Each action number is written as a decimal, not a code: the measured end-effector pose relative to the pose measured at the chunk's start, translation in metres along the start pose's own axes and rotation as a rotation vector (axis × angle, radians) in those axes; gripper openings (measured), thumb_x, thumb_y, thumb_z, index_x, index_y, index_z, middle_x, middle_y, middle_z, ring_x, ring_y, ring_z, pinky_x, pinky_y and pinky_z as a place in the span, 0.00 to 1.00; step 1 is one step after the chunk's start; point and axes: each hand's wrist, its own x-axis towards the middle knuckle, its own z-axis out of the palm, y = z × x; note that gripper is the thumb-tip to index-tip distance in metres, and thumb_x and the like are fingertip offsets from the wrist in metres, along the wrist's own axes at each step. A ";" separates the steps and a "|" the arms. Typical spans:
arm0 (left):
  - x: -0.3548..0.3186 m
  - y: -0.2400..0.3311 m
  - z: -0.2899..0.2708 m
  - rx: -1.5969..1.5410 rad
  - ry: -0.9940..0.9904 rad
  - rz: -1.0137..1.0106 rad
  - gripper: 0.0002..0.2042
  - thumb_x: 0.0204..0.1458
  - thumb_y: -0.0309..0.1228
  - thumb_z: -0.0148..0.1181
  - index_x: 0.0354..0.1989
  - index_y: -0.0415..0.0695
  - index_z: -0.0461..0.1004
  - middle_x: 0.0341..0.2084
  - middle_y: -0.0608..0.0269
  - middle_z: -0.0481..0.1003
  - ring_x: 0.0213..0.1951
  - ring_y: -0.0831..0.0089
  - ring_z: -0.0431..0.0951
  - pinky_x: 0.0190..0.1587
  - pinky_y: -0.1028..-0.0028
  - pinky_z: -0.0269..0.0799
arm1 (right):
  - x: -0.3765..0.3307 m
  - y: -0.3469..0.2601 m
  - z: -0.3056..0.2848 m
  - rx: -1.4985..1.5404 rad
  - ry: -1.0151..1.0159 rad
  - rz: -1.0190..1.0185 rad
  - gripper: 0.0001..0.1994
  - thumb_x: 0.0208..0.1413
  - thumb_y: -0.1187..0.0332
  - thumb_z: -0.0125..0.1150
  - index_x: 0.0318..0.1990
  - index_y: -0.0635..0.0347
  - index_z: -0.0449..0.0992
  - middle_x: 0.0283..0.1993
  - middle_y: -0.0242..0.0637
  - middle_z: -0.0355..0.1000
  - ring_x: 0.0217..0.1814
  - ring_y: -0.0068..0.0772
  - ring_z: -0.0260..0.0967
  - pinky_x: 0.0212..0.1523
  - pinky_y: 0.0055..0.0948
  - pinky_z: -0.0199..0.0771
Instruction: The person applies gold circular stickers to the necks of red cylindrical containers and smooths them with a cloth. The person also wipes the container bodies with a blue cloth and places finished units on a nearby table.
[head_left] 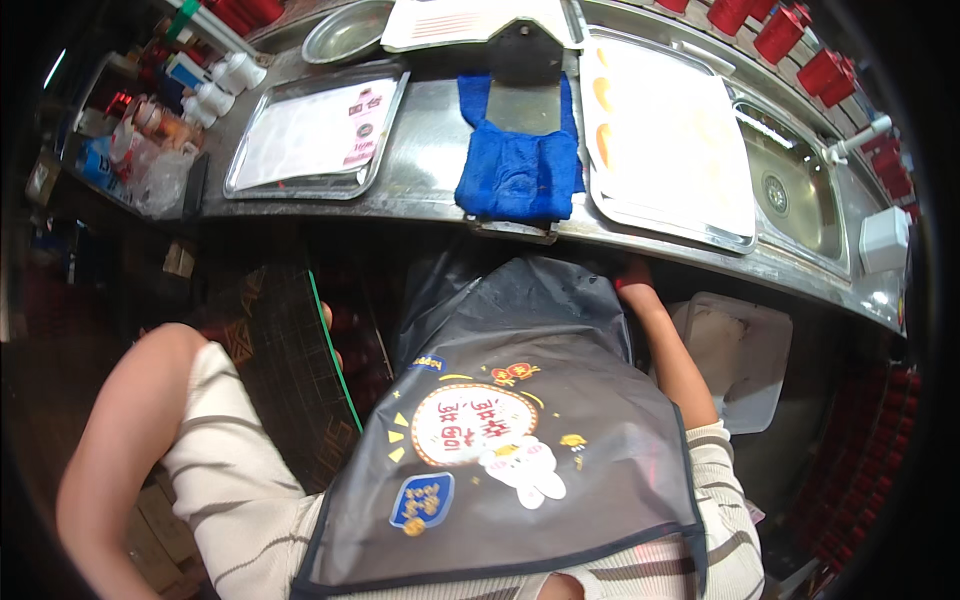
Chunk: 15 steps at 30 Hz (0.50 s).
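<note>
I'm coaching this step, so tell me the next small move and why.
Probably draw the right hand back from under the counter edge. Its fingers are hidden there, while the left hand appears to grip the green-edged dark board.

Head camera looks steeply down over apron point(520, 430) toward counter point(420, 150).

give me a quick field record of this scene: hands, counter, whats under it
view: head camera looking down at a steel counter and the person's dark apron
left hand: mostly hidden; fingers at the edge of a dark patterned board with a green edge
right hand: reaching under the counter edge; grip not visible
counter centre: blue cloth draped over a metal scraper
counter left: tray with paper
counter right: tray, then sink
below right: white lidded bin
</note>
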 end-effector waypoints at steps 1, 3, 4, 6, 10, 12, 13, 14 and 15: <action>-0.012 -0.034 -0.022 -0.180 0.170 -0.032 0.17 0.64 0.46 0.40 0.29 0.49 0.70 0.29 0.54 0.73 0.24 0.68 0.77 0.30 0.70 0.74 | -0.002 -0.001 -0.001 0.026 -0.043 0.015 0.18 0.56 0.63 0.59 0.52 0.59 0.79 0.57 0.53 0.74 0.62 0.55 0.69 0.63 0.41 0.69; -0.064 -0.111 -0.045 -0.170 0.046 -0.283 0.13 0.58 0.39 0.54 0.26 0.43 0.74 0.25 0.58 0.76 0.23 0.71 0.77 0.25 0.71 0.71 | -0.007 -0.001 -0.006 0.084 -0.135 0.041 0.18 0.57 0.65 0.53 0.53 0.59 0.78 0.59 0.53 0.72 0.63 0.58 0.67 0.64 0.44 0.67; -0.086 -0.149 -0.041 -0.168 -0.027 -0.390 0.12 0.55 0.35 0.61 0.25 0.39 0.76 0.23 0.60 0.78 0.23 0.72 0.77 0.22 0.71 0.69 | -0.016 0.002 -0.007 0.110 -0.132 0.106 0.18 0.57 0.65 0.53 0.53 0.59 0.78 0.59 0.52 0.73 0.63 0.58 0.67 0.64 0.44 0.67; -0.092 -0.213 0.023 -0.395 0.688 -1.317 0.20 0.60 0.47 0.58 0.29 0.39 0.74 0.21 0.58 0.75 0.24 0.72 0.76 0.28 0.69 0.72 | -0.031 0.006 -0.014 0.149 -0.109 0.238 0.18 0.57 0.65 0.53 0.53 0.59 0.78 0.58 0.51 0.73 0.63 0.56 0.67 0.63 0.44 0.68; -0.138 -0.335 0.161 -0.054 0.863 -1.838 0.40 0.57 0.60 0.55 0.55 0.25 0.65 0.55 0.25 0.68 0.57 0.37 0.72 0.59 0.54 0.68 | -0.028 0.017 -0.019 0.131 0.034 0.166 0.14 0.56 0.69 0.61 0.49 0.56 0.82 0.51 0.49 0.78 0.57 0.47 0.75 0.59 0.37 0.72; -0.143 -0.376 0.172 -0.055 1.054 -1.914 0.42 0.51 0.62 0.61 0.48 0.24 0.71 0.51 0.25 0.72 0.56 0.37 0.73 0.57 0.55 0.70 | -0.025 0.028 -0.021 0.057 0.110 0.052 0.13 0.56 0.69 0.63 0.49 0.56 0.82 0.50 0.47 0.79 0.55 0.45 0.76 0.57 0.36 0.73; -0.139 -0.384 0.166 -0.045 1.065 -1.939 0.42 0.49 0.62 0.63 0.46 0.24 0.72 0.49 0.26 0.73 0.54 0.38 0.74 0.56 0.55 0.71 | -0.029 0.041 -0.021 0.032 0.133 0.094 0.13 0.56 0.69 0.63 0.49 0.57 0.82 0.50 0.47 0.79 0.54 0.44 0.77 0.56 0.36 0.74; -0.134 -0.388 0.157 -0.030 1.087 -1.964 0.41 0.47 0.62 0.65 0.43 0.24 0.73 0.47 0.26 0.74 0.53 0.39 0.75 0.55 0.55 0.71 | -0.030 0.054 -0.023 0.007 0.160 0.127 0.13 0.56 0.69 0.64 0.49 0.58 0.82 0.50 0.46 0.80 0.53 0.42 0.77 0.55 0.35 0.74; -0.130 -0.391 0.153 -0.016 1.105 -1.987 0.41 0.45 0.62 0.67 0.40 0.24 0.75 0.45 0.27 0.75 0.52 0.39 0.76 0.54 0.55 0.72 | -0.034 0.069 -0.028 -0.018 0.189 0.162 0.13 0.56 0.70 0.65 0.49 0.59 0.82 0.49 0.46 0.80 0.52 0.41 0.78 0.55 0.35 0.75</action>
